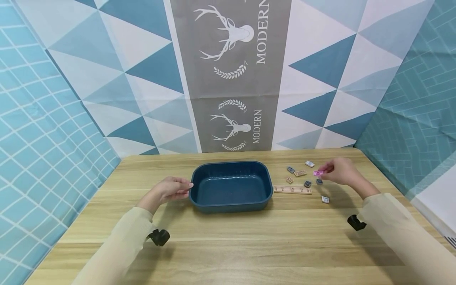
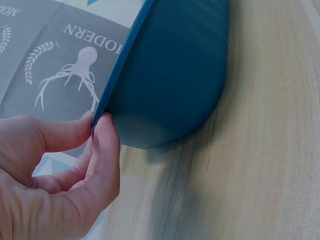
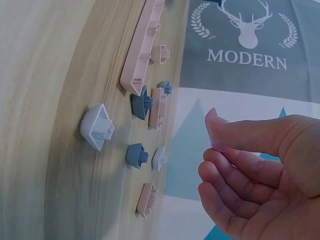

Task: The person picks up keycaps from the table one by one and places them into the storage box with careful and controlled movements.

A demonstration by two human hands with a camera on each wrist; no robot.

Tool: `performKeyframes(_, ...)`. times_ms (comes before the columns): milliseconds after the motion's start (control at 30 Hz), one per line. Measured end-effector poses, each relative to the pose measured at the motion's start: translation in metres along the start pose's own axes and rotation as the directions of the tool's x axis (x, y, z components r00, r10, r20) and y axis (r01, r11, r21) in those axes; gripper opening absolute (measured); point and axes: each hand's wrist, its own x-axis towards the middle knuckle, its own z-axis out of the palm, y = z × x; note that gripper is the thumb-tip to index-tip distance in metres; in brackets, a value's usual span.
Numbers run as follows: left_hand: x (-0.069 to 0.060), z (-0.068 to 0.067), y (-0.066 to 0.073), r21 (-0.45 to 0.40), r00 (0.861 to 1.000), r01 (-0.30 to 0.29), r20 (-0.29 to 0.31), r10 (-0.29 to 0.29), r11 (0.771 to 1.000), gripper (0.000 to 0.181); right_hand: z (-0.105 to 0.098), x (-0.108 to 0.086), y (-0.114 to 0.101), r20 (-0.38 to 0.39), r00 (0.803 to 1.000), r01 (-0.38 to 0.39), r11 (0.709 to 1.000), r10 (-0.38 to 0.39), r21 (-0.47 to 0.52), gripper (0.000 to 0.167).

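A dark blue rectangular plastic basin point(image 1: 231, 190) stands on the table, its inside bare. My left hand point(image 1: 173, 187) pinches its left rim between thumb and fingers, which the left wrist view shows closely. Over to the right, my right hand point(image 1: 338, 171) holds a small pink keycap point(image 1: 317, 173) between thumb and forefinger; the fingers partly cover it in the right wrist view. Loose keycaps lie below and beside that hand, among them a white one point(image 3: 96, 127), a blue-grey one point(image 3: 135, 155) and a pinkish one point(image 3: 146, 200). They rest with their hollow undersides or sides showing.
A long beige spacebar keycap point(image 1: 293, 190) lies just right of the basin. Near it are a beige keycap point(image 1: 300, 173) and dark grey keycaps. The wooden table point(image 1: 228, 249) meets a patterned wall covering point(image 1: 235, 87) at the back.
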Motion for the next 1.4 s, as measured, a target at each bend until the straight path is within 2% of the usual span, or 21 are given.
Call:
performKeyframes(333, 0.003, 0.000, -0.003, -0.012, 1.000, 0.014, -0.020, -0.014, 1.000, 0.034, -0.002, 0.003, -0.003, 0.002, 1.000, 0.011, 1.000, -0.011, -0.002, 0.022)
performKeyframes(633, 0.001, 0.000, -0.002, -0.021, 1.000, -0.003, -0.013, 0.002, 1.000, 0.032, -0.003, 0.007, -0.006, -0.023, 0.999, 0.043, 0.999, -0.042, 0.033, 0.016)
performKeyframes(800, 0.002, -0.001, -0.004, -0.018, 1.000, -0.004, -0.018, 0.004, 1.000, 0.032, -0.004, 0.009, -0.011, 0.003, 1.000, 0.016, 1.000, -0.016, 0.019, 0.022)
performKeyframes(1067, 0.002, 0.001, -0.002, -0.017, 1.000, -0.009, -0.013, 0.009, 1.000, 0.039, -0.004, 0.009, -0.015, 0.005, 0.999, 0.036, 0.999, -0.036, 0.031, 0.022)
performKeyframes(1400, 0.002, 0.001, -0.003, -0.012, 1.000, -0.003, -0.026, 0.003, 1.000, 0.036, -0.004, 0.009, -0.024, -0.004, 0.999, 0.046, 0.999, -0.045, 0.016, 0.024)
